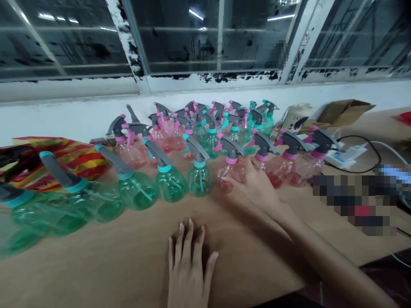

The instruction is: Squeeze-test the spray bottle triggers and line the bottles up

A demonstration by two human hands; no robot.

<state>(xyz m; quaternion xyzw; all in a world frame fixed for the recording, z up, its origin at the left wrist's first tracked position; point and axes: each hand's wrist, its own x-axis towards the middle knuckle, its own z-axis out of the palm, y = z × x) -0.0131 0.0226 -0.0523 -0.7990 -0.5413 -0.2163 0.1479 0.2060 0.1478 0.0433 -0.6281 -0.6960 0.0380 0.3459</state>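
Note:
My right hand (252,179) is closed around the body of a pink spray bottle (226,173), which stands upright at the middle of the front row. Its trigger head is grey and pink. My left hand (189,256) lies on the table (135,265) with fingers stretched out and holds nothing. Left of the gripped bottle stands a green spray bottle (199,182) with a turquoise collar, and several more green ones run to the left edge. On the right side, more pink spray bottles (284,167) continue the row, partly behind my right hand.
Behind the front row, several pink and green spray bottles (160,137) crowd near the wall. A red and yellow patterned bag (80,158) lies at the left. To the right are a cup (296,117), an open cardboard box (343,113), a white power strip (348,156) and cables.

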